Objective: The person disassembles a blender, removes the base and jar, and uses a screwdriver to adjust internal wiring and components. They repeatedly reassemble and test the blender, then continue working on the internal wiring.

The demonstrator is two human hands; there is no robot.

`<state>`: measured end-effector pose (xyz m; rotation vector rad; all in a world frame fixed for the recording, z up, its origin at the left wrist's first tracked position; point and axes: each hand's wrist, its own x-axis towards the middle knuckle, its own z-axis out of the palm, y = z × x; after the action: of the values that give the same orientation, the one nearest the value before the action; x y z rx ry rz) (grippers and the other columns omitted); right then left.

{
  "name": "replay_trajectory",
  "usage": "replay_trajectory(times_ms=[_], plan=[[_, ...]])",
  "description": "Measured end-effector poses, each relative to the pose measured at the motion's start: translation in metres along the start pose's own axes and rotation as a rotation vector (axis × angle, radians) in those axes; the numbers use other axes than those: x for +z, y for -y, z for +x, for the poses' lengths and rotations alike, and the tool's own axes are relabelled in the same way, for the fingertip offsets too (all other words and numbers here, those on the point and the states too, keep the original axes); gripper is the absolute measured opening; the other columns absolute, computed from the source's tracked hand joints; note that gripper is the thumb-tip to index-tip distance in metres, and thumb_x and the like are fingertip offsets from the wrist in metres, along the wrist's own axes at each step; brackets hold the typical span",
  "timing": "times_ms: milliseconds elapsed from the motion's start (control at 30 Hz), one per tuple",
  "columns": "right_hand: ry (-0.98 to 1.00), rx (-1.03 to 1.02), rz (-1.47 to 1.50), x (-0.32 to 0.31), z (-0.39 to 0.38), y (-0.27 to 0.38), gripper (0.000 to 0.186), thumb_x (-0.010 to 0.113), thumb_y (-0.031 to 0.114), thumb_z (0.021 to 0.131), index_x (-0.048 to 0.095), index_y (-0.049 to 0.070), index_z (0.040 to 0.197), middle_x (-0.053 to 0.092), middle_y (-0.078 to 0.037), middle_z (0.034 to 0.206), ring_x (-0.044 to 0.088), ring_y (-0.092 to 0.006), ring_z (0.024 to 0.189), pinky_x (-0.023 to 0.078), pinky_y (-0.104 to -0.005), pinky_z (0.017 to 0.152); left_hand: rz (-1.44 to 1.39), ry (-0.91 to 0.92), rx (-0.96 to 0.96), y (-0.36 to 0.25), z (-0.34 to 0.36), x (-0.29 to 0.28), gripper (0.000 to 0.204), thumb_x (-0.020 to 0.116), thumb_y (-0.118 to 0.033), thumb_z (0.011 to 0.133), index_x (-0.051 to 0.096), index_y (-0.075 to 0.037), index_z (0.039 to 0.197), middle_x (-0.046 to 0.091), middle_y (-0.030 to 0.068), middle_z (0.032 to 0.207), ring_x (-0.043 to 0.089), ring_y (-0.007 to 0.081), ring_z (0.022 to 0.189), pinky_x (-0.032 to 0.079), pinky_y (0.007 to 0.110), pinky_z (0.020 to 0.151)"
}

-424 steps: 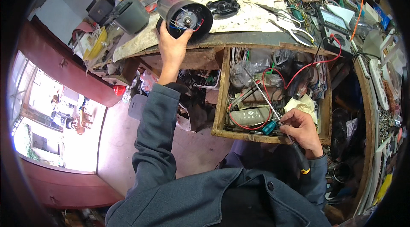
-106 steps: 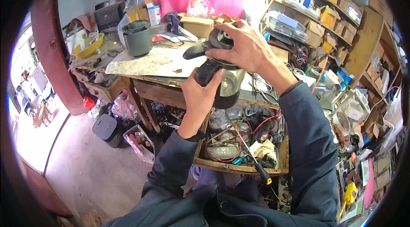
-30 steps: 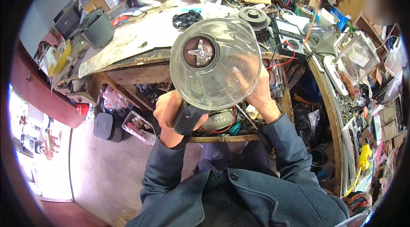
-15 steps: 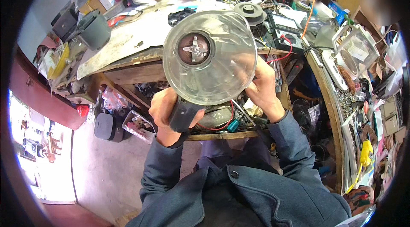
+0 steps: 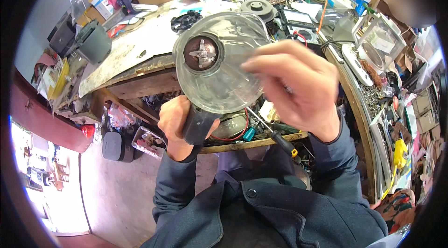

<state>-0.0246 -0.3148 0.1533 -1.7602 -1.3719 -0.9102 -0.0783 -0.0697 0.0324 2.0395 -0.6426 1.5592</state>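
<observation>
A clear blender jar [image 5: 235, 87] with a black handle [image 5: 198, 126] is tilted so that I look down into its mouth. At its bottom sits a metal blade [image 5: 203, 54] with several prongs on a dark reddish-brown round base. My left hand [image 5: 175, 119] is wrapped round the handle and holds the jar up over the bench's front edge. Over the right side of the jar's mouth hovers my right hand [image 5: 303, 87], fingers half bent and apart from the thumb. Its fingertips are blurred, and I see nothing held in them.
An open drawer [image 5: 254, 143] below the jar holds a screwdriver [image 5: 282, 143] and loose parts. On the bench lie a black plastic part [image 5: 185, 20], a grey round part [image 5: 258, 10] and a multimeter [image 5: 301, 28]. Another clear jar [image 5: 380, 42] stands among clutter at the right.
My right hand has let go of the jar's right side and risen over its mouth. The left hand keeps the handle. The jar has turned slightly, and the screwdriver's handle now shows.
</observation>
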Motion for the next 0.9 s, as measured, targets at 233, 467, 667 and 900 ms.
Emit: replay_trajectory(times_ms=[233, 467, 667, 900], plan=[[0.689, -0.129, -0.259, 0.045, 0.032, -0.018, 0.016, 0.065, 0.005, 0.085, 0.063, 0.002, 0.100, 0.068, -0.012, 0.095, 0.070, -0.0276, 0.093, 0.056, -0.0372, 0.075, 0.037, -0.043, -0.010, 0.001, -0.010, 0.002, 0.047, 0.090, -0.026, 0.068, 0.069, 0.004, 0.098, 0.075, 0.0161, 0.089, 0.072, 0.0310, 0.076, 0.056, 0.040, 0.072], [0.991, -0.234, -0.623, 0.086, 0.037, -0.034, 0.031, 0.072, 0.015, 0.091, 0.076, 0.005, 0.120, 0.077, -0.010, 0.121, 0.073, -0.0260, 0.113, 0.059, -0.0417, 0.087, 0.025, 0.075, -0.035, -0.005, -0.011, 0.001, 0.050, 0.088, -0.028, 0.070, 0.069, 0.006, 0.101, 0.075, 0.0163, 0.088, 0.072, 0.0327, 0.076, 0.056, 0.041, 0.076], [1.128, -0.100, -0.650, 0.103, 0.045, -0.036, 0.050, 0.086, 0.026, 0.082, 0.075, 0.006, 0.127, 0.075, -0.011, 0.128, 0.072, -0.0258, 0.114, 0.059, -0.0423, 0.087, -0.016, 0.067, -0.044, -0.004, -0.011, 0.000, 0.055, 0.093, -0.021, 0.068, 0.068, 0.004, 0.111, 0.076, 0.0170, 0.100, 0.075, 0.0323, 0.088, 0.057, 0.040, 0.082], [1.149, -0.056, -0.713, 0.115, 0.041, -0.031, 0.057, 0.090, 0.029, 0.077, 0.075, 0.010, 0.129, 0.074, -0.007, 0.130, 0.070, -0.0271, 0.117, 0.058, -0.0421, 0.081, 0.058, 0.049, -0.043, 0.000, -0.024, -0.003, 0.068, 0.093, -0.030, 0.070, 0.068, 0.006, 0.123, 0.077, 0.0170, 0.106, 0.075, 0.0329, 0.094, 0.058, 0.041, 0.085]])
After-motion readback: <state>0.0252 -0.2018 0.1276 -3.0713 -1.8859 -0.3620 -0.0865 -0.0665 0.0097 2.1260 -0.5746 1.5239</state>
